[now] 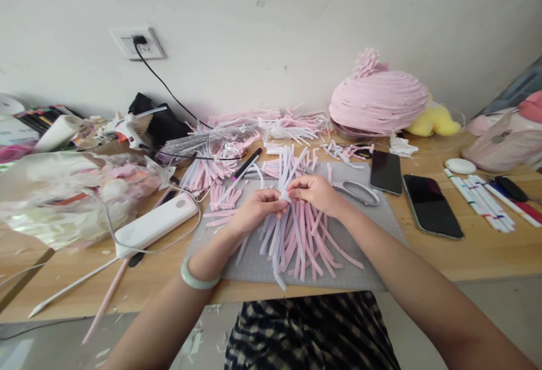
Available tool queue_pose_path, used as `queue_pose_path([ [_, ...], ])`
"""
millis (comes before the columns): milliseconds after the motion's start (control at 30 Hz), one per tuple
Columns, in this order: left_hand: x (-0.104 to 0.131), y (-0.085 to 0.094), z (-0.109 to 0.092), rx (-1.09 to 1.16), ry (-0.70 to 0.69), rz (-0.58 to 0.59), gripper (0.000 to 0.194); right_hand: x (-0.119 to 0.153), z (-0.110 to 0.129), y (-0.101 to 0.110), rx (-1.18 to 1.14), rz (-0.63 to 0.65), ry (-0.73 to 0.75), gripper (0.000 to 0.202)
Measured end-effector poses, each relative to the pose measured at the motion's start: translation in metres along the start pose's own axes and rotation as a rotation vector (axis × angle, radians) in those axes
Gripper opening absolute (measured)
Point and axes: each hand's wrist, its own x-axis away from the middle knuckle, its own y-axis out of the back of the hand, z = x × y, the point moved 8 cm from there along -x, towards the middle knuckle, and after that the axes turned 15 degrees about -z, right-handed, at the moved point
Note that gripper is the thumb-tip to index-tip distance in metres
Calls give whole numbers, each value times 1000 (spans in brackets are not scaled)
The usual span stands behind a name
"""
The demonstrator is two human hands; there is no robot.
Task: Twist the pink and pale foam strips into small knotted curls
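Pale lavender chenille stems [285, 166] are gathered in a bundle at the middle of the grey mat [376, 240]. My left hand [261, 206] pinches the bundle's middle from the left, thumb and fingers closed. From the right, my right hand [315, 192] pinches the same spot, its fingertips almost meeting the left ones. What exactly lies between the fingertips is too small to make out. Loose pink chenille stems [311, 251] fan out below the hands. Scissors [359, 192] lie on the mat just right of my right hand. A black marker [248, 162] rests beyond my left hand.
Left on the wooden table stand a white power strip-like device [156, 226] with a cable, a plastic bag [80, 195] and a glue gun [131, 133]. Two phones [432, 205], several markers [480, 203] and a big pink yarn-like ball [379, 101] are on the right.
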Motion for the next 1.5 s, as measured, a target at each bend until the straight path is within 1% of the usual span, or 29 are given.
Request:
queue_pose_path([
  [100, 3, 3, -12, -228, -182, -46, 16, 1, -9, -3, -114, 2, -129, 14],
  [167, 7, 1, -20, -385, -297, -65, 17, 2, -14, -4, -131, 15, -198, 16],
  [233, 9, -2, -22, -476, -332, -56, 18, 3, -15, -6, -92, 54, -202, 19],
  [300, 9, -4, -20, -473, -290, -26, 22, 4, -12, -8, -23, 100, -140, 20],
  [333, 9, -5, -19, -446, -264, -16, 24, 4, -9, -8, 19, 103, -88, 20],
  [367, 8, -5, -18, -409, -242, -16, 27, 3, -5, -6, 66, 69, -19, 19],
  [400, 7, -3, -18, -361, -220, -28, 30, 3, 2, -2, 118, -4, 76, 18],
  [433, 5, 0, -17, -300, -196, -50, 31, 5, 12, 5, 179, -107, 201, 17],
  [500, 1, 6, -13, -149, -137, -106, 31, 15, 36, 15, 329, -313, 499, 15],
  [533, -1, 9, -11, -71, -108, -131, 30, 23, 47, 16, 414, -376, 646, 14],
  [567, -2, 11, -9, -3, -87, -149, 29, 31, 55, 14, 500, -405, 772, 13],
  [600, -3, 12, -8, 44, -78, -159, 28, 37, 60, 9, 579, -402, 868, 13],
  [633, -4, 12, -7, 67, -80, -163, 29, 41, 63, 5, 647, -383, 930, 12],
  [700, -3, 11, -8, 50, -105, -168, 30, 43, 62, -1, 731, -340, 969, 13],
  [767, -1, 9, -11, -3, -132, -180, 31, 40, 58, -4, 747, -305, 929, 15],
  [833, 2, 9, -15, -49, -161, -201, 31, 35, 54, -4, 701, -292, 863, 15],
  [933, 5, 9, -22, -122, -219, -226, 27, 28, 50, -1, 526, -281, 756, 14],
  [1033, 7, 10, -27, -210, -277, -244, 23, 22, 44, 2, 351, -269, 607, 14],
  [1100, 7, 11, -29, -275, -320, -260, 22, 18, 37, 3, 293, -266, 482, 13],
  [1200, 10, 11, -32, -434, -430, -301, 21, 12, 19, 3, 194, -255, 236, 12],
  [1267, 13, 10, -36, -555, -553, -327, 18, 10, 6, 3, 80, -245, 67, 12],
  [1333, 19, 7, -41, -632, -695, -321, 15, 9, -6, -1, -93, -214, -116, 14],
  [1400, 24, 4, -44, -652, -806, -294, 15, 13, -16, -12, -274, -116, -309, 17],
  [1433, 26, 3, -45, -645, -833, -286, 15, 15, -17, -17, -332, -67, -374, 17],
  [1467, 27, 3, -46, -632, -832, -288, 15, 16, -16, -19, -346, -41, -389, 17],
  [1500, 25, 5, -46, -609, -799, -300, 14, 15, -13, -17, -312, -43, -346, 17],
])
